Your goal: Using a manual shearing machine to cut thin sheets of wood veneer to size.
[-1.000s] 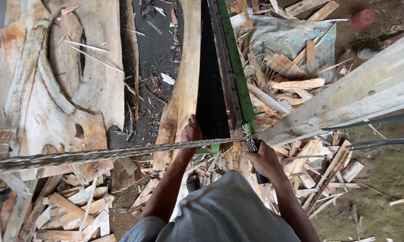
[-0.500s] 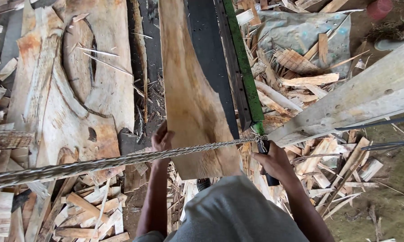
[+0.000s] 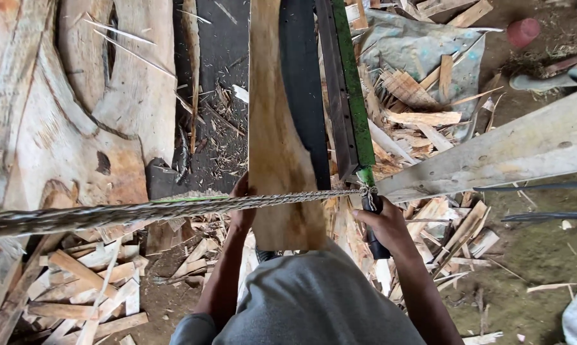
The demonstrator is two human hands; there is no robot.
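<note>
At the far left lay broad rough-sawn slabs [image 3: 77,115], pale and ruddy, with curved bark edges and torn grain. Below them a heap of split offcuts [image 3: 77,281] covered the ground. A thick twisted rope [image 3: 141,209], frayed and grey-green, ran across from the left edge to a knot at the green bar.

The left hand [image 3: 241,214] gripped the left edge of the plank [image 3: 275,140], fingers curled round it. The plank was a long, raw board, light tan with streaked grain and a wavy left edge; it stood in the middle, running away from the person over a dark flat bed [image 3: 301,96], its near end by the person's grey-clad chest.

Just right of the bed ran a straight metal rail with a green-painted bar [image 3: 352,96]. The right hand [image 3: 383,227] was closed round a dark handle [image 3: 375,223] at the bar's near end. Further right a weathered grey beam [image 3: 493,160] slanted upward, over more splintered scraps [image 3: 422,108] and a crumpled tarpaulin [image 3: 416,48].
</note>
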